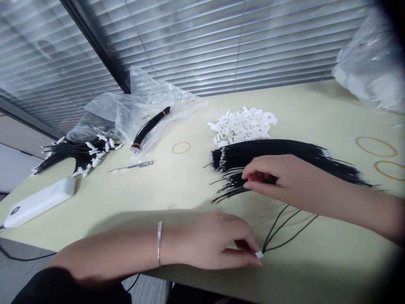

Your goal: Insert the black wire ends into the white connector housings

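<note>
My left hand [218, 241] pinches a connector [259, 254] near the edge of the table [183, 183], its wires [277, 230] angled away, seemingly for steadiness. My right hand [283, 177] curls over the bundle [268, 150], laid close probably for reach; I can't tell whether that hand grips anything.

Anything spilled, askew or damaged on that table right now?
Nothing looks clearly spilled or damaged. Only the loose black wires by the right hand look untidy: their left ends fan out unevenly, while those of the main bundle lie more evenly together.
</note>
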{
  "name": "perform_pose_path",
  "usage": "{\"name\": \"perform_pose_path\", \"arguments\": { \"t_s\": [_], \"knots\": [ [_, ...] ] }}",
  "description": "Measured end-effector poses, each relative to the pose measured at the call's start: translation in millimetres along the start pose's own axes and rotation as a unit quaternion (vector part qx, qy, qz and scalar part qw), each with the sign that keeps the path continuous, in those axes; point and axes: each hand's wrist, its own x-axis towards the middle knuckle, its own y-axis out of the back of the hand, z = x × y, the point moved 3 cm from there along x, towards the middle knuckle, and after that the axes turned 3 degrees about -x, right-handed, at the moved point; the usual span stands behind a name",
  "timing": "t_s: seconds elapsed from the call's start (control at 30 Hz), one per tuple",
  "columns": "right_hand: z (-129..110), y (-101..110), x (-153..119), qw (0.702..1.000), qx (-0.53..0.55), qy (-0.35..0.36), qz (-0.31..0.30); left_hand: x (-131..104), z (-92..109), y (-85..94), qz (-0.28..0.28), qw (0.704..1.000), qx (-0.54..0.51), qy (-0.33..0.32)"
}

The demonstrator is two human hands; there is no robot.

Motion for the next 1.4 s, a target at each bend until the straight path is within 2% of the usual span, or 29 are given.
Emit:
{"name": "perform_pose_path", "arguments": {
  "t_s": [0.07,0.17,0.37,0.53,0.6,0.67,0.77,0.87,1.07,1.2,1.4],
  "knots": [
    [7,-13,10,0.998,-0.051,0.041,0.022,0,-2,0.5,0.004,1.000,0.000,0.005],
    [15,-25,16,0.989,-0.112,0.097,0.008,-1,-3,0.9,-0.002,1.000,0.004,-0.002],
    [30,-13,9,0.983,-0.141,0.116,0.031,-1,1,0.1,-0.040,0.998,0.036,-0.046],
    [11,-24,4,0.968,-0.105,0.225,0.040,-1,0,0.4,-0.032,0.997,0.039,-0.051],
    [5,-30,3,0.962,-0.122,0.242,0.038,-1,-1,0.4,-0.030,0.998,0.034,-0.047],
    [4,-33,4,0.962,-0.131,0.234,0.046,-2,-2,0.4,-0.032,0.998,0.031,-0.042],
    [11,-30,6,0.975,-0.113,0.182,0.052,-2,-3,0.6,-0.039,0.998,0.026,-0.036],
    [19,-26,9,0.979,-0.141,0.141,0.051,-1,-3,0.8,-0.040,0.999,0.015,-0.027],
    [24,-26,11,0.973,-0.174,0.146,0.037,-1,-4,0.4,-0.038,0.999,0.010,-0.031],
    [25,-26,11,0.972,-0.171,0.150,0.061,-1,-3,1.4,-0.036,0.998,0.013,-0.044],
    [28,-26,12,0.972,-0.155,0.159,0.075,-1,-4,1.8,-0.040,0.999,0.006,-0.025]
  ]
}}
